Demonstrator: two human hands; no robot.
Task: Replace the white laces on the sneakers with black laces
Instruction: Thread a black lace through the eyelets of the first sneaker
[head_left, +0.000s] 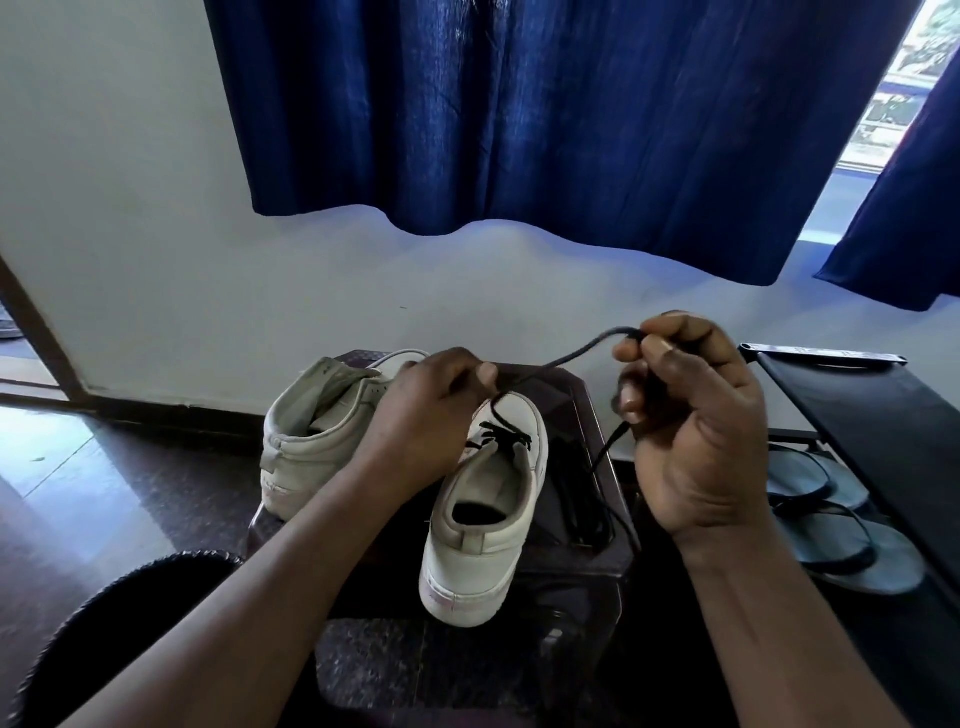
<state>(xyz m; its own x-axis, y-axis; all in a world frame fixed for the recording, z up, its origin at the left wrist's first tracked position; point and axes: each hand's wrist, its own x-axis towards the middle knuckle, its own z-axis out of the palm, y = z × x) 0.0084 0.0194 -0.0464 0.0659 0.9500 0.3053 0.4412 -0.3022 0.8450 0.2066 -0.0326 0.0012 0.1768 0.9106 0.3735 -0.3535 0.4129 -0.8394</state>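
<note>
A: Where was the lace found?

B: The black lace (566, 358) was seen crossed through the lowest eyelets of the nearer sneaker (483, 519). That shoe was set at the centre of the frame on the dark tabletop (582, 410), heel toward the camera. One run was pinched between thumb and forefinger of the left hand (436, 410), just above the toe. Further along, it was held in the curled fingers of the right hand (696, 415), raised at centre right, with a tail hanging below.

A: How was the step best done?

B: It was judged that the slack should be drawn evenly, the two ends matched, and the lace kept untwisted before the next eyelets were fed. The shoe itself was held by nothing, so it could have been dragged by a hard pull.

A: And what lay around?

B: A second sneaker (311, 431) was set to the left, a white lace (395, 356) still showing at its far end. A spare black lace (582, 504) lay right of the nearer shoe, near enough for the hanging tail to be tangled with it. Sandals (831, 525) were stowed under a black rack (872, 415) at lower right, and a blue curtain (519, 130) hung across the top.
</note>
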